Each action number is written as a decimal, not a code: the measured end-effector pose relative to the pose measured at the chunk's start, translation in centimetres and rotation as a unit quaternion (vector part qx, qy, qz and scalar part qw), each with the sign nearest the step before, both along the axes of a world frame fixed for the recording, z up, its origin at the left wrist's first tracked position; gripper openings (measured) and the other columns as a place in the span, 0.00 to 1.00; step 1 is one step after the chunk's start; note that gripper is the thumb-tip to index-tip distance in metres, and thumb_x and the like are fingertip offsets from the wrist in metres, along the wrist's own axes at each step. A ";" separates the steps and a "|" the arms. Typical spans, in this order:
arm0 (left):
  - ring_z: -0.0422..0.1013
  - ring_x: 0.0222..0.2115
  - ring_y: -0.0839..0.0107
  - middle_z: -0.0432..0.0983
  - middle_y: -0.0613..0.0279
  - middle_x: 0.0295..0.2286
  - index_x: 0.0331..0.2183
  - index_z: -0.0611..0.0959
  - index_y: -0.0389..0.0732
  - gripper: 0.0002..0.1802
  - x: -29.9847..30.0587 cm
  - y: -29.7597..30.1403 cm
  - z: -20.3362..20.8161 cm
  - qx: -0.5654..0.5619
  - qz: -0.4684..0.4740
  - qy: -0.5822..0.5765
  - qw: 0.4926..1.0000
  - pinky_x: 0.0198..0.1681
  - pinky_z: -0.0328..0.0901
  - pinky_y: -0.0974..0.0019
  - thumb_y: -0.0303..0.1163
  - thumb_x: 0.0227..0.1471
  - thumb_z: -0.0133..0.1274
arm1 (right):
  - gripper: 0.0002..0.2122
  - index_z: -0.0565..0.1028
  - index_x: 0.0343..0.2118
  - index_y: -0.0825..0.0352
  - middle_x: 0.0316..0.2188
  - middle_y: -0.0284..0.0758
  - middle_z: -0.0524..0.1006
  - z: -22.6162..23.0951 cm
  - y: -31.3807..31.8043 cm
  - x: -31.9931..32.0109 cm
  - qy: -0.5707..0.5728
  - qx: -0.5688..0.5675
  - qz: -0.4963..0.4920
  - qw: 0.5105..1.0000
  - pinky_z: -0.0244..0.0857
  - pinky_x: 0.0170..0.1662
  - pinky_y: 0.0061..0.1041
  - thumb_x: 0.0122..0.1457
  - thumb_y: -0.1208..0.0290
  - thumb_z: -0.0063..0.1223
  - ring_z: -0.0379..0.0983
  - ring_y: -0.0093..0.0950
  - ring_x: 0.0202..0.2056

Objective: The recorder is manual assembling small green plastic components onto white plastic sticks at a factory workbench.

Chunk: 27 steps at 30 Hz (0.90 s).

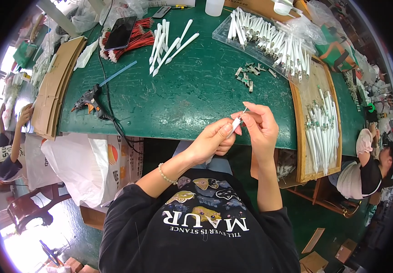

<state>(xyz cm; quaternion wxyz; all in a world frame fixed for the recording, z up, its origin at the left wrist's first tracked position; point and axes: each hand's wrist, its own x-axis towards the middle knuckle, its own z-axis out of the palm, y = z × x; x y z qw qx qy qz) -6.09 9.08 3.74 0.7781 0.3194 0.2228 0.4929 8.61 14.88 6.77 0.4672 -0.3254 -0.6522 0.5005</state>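
My left hand (215,140) is closed round a white plastic tube (236,123), held just off the table's front edge in front of my chest. Its upper end pokes out past my thumb; the rest is hidden in my palm. At that end the thumb and fingers of my right hand (262,125) pinch together on a thin, small piece, too fine to make out. Beyond my hands lie several small metal-and-green circuit boards (249,73). Farther back, loose white pen-shaped tubes (162,45) with pointed tips rest on the green table (173,100).
A clear tray (221,36) of white tubes with metal ends stands at back right, near a wooden tray (300,141) with more. Leftward are a glue gun (92,102) with its cable, a phone (120,33) on red wires (142,40), and cardboard (60,86). Other people sit at both sides.
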 end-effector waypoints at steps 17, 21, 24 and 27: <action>0.43 0.14 0.87 0.51 0.77 0.16 0.36 0.70 0.42 0.14 0.2 0.2 -0.4 0.003 0.013 0.008 1.000 0.15 0.40 0.79 0.42 0.62 0.36 | 0.10 0.69 0.43 0.71 0.33 0.41 0.79 0.2 0.7 1.0 -0.021 -0.019 0.050 0.998 0.68 0.41 0.20 0.59 0.76 0.48 0.75 0.24 0.37; 0.44 0.13 0.87 0.52 0.77 0.16 0.36 0.70 0.41 0.14 0.5 0.2 -0.4 0.008 0.033 0.035 0.999 0.15 0.41 0.79 0.41 0.62 0.37 | 0.09 0.69 0.42 0.71 0.33 0.41 0.79 0.1 0.9 1.2 -0.022 -0.013 0.048 0.999 0.68 0.40 0.20 0.59 0.76 0.49 0.76 0.24 0.36; 0.44 0.13 0.87 0.52 0.77 0.15 0.36 0.70 0.41 0.13 0.8 0.2 -0.3 0.011 0.046 0.054 0.997 0.15 0.41 0.79 0.40 0.62 0.37 | 0.09 0.69 0.42 0.71 0.33 0.41 0.79 0.1 1.1 1.6 -0.033 -0.012 0.050 0.998 0.68 0.41 0.20 0.59 0.76 0.49 0.76 0.24 0.36; 0.44 0.13 0.87 0.51 0.78 0.15 0.35 0.70 0.41 0.13 0.8 0.2 0.0 0.010 0.039 0.065 0.997 0.15 0.40 0.79 0.39 0.62 0.36 | 0.10 0.67 0.44 0.70 0.33 0.42 0.78 -0.1 1.2 2.0 -0.039 -0.044 0.069 0.996 0.67 0.41 0.20 0.59 0.78 0.47 0.74 0.22 0.35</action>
